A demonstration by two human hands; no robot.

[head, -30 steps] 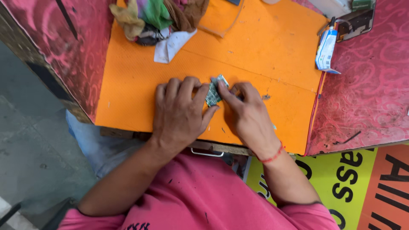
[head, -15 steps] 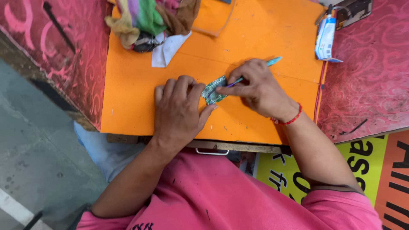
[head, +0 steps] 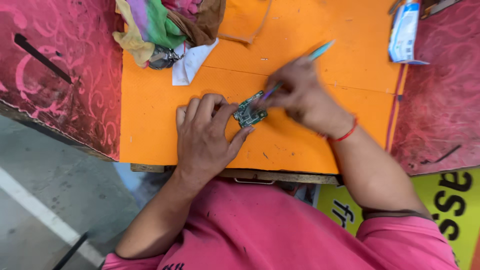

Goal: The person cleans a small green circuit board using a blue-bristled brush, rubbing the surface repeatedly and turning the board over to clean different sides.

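Observation:
A small green circuit board (head: 249, 110) lies on an orange mat (head: 150, 115). My left hand (head: 205, 137) lies flat on the mat and pins the board with its thumb and fingertips. My right hand (head: 300, 95), blurred by motion, grips a thin teal-handled tool (head: 320, 50) like a pen. The tool's tip touches the top of the board. A red thread circles my right wrist.
A heap of coloured rags (head: 165, 25) and a white cloth (head: 192, 62) sit at the mat's far left. A blue-and-white box (head: 404, 32) lies at the far right. Pink patterned surfaces (head: 60, 70) flank the mat. Grey floor (head: 45, 200) lies below left.
My right hand let go of the board, picked up the teal tool, and now works its tip on the board. The left hand has kept pinning the board.

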